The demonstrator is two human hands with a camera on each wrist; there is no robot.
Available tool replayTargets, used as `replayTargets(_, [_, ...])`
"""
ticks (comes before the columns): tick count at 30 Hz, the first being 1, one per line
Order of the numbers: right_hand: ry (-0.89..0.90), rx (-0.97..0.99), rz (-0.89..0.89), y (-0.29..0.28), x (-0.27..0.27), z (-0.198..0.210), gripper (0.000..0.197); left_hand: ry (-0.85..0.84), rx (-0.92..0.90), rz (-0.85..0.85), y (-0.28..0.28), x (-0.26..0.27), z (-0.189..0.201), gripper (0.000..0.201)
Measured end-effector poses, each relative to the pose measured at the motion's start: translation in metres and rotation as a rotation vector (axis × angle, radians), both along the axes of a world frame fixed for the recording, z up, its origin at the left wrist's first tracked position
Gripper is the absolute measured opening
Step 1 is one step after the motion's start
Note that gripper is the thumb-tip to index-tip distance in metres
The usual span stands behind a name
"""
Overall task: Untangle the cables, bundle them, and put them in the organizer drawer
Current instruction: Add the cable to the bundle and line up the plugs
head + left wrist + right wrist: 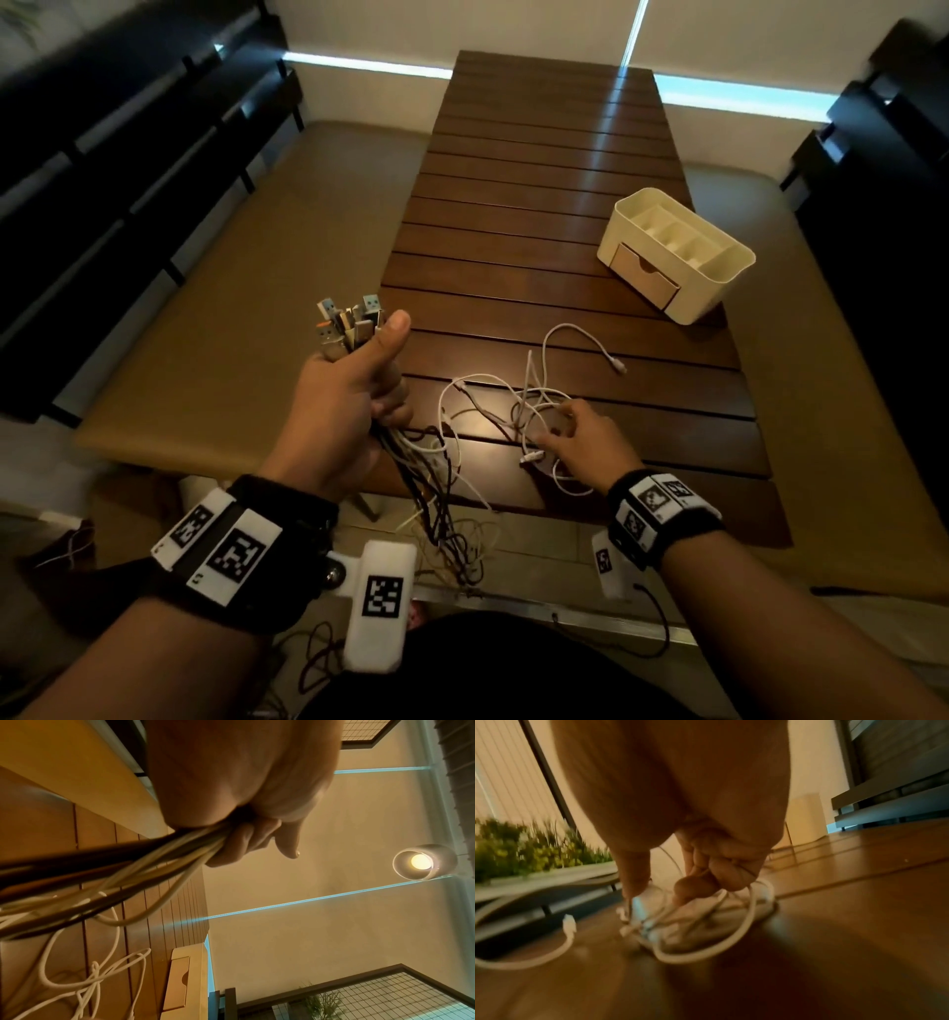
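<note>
My left hand (387, 367) is raised off the table's near left corner and grips a thick bundle of cables (128, 866), with their USB plugs (349, 324) sticking up above the fist. Dark and white strands (441, 514) hang from it below the table edge. A loose tangle of white cables (493, 395) lies on the wooden table (539, 205). My right hand (565, 426) is down on the tangle (706, 923), thumb and curled fingers (721, 870) pinching its strands. The cream organizer (719, 288) stands at the right, its wooden drawer (644, 280) almost fully in.
Padded benches flank the slatted table on both sides. One white cable end (619, 365) trails toward the organizer. Dark shelving stands at the far left and right. More cords (318, 663) lie on the floor by my legs.
</note>
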State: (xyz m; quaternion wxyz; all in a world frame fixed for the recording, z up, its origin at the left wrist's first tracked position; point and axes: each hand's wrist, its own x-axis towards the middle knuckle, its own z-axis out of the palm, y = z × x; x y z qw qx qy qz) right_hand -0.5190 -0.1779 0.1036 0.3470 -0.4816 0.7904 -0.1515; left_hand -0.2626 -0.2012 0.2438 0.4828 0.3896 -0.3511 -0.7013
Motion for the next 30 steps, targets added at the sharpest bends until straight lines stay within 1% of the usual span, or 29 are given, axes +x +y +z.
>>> replayTargets(1, [0.044,0.061,0.032,-0.003,-0.003,-0.011,0.052,-0.007,-0.005,0.001,0.000,-0.003,0.001,0.028])
replayTargets(2, [0.082,0.077,0.070,-0.006,-0.006,-0.021,0.043,-0.016,-0.011,0.002,0.001,-0.005,0.003,0.029])
replayTargets(4, [0.149,0.045,0.112,-0.014,-0.010,-0.026,0.009,-0.032,-0.021,0.008,0.001,-0.010,0.005,0.030])
replayTargets(5, [0.144,0.019,0.107,-0.018,-0.013,-0.026,0.013,-0.037,-0.025,0.016,0.001,-0.012,0.006,0.031])
replayTargets(6, [0.102,-0.018,0.080,-0.022,-0.018,-0.026,0.021,-0.042,-0.031,0.024,0.001,-0.013,0.007,0.030])
replayTargets(7, [0.039,-0.046,0.020,-0.026,-0.024,-0.023,0.024,-0.048,-0.038,0.029,0.000,-0.015,0.008,0.030])
replayTargets(9, [-0.061,-0.139,-0.119,-0.034,-0.039,-0.014,0.021,-0.062,-0.054,0.040,-0.001,-0.017,0.010,0.028])
replayTargets(12, [-0.125,-0.280,-0.270,-0.044,-0.064,0.004,0.016,-0.088,-0.067,0.067,-0.003,-0.020,0.013,0.028])
replayTargets(14, [-0.186,-0.282,-0.318,-0.049,-0.079,0.007,0.013,-0.091,-0.075,0.077,-0.005,-0.022,0.014,0.027])
replayTargets(15, [-0.203,-0.233,-0.303,-0.050,-0.085,0.008,0.008,-0.091,-0.075,0.084,-0.007,-0.022,0.013,0.027])
replayTargets(16, [-0.179,-0.157,-0.258,-0.049,-0.090,0.008,0.005,-0.094,-0.073,0.090,-0.008,-0.022,0.013,0.027])
replayTargets(17, [-0.102,-0.084,-0.202,-0.049,-0.093,0.008,0.017,-0.095,-0.072,0.092,-0.009,-0.022,0.013,0.027])
replayTargets(18, [0.015,-0.040,-0.147,-0.047,-0.093,0.009,0.031,-0.094,-0.074,0.092,-0.009,-0.022,0.012,0.027])
replayTargets(19, [0.138,-0.062,-0.114,-0.046,-0.092,0.012,0.042,-0.090,-0.076,0.092,-0.010,-0.022,0.011,0.027])
replayTargets(20, [0.218,-0.143,-0.090,-0.044,-0.087,0.016,0.046,-0.086,-0.077,0.095,-0.010,-0.022,0.011,0.026])
replayTargets(22, [0.225,-0.365,0.008,-0.042,-0.067,0.023,0.041,-0.083,-0.069,0.107,-0.011,-0.021,0.009,0.024])
replayTargets(23, [0.200,-0.450,0.106,-0.043,-0.055,0.023,0.037,-0.080,-0.064,0.112,-0.012,-0.020,0.008,0.024])
replayTargets(25, [0.177,-0.537,0.322,-0.047,-0.028,0.022,0.033,-0.074,-0.065,0.118,-0.013,-0.018,0.006,0.025])
replayTargets(26, [0.179,-0.559,0.405,-0.050,-0.015,0.021,0.034,-0.074,-0.066,0.121,-0.013,-0.017,0.006,0.025])
replayTargets(28, [0.195,-0.551,0.508,-0.058,0.008,0.020,0.042,-0.080,-0.066,0.129,-0.013,-0.013,0.006,0.026])
replayTargets(30, [0.251,-0.448,0.539,-0.067,0.024,0.018,0.051,-0.080,-0.066,0.135,-0.012,-0.008,0.006,0.028])
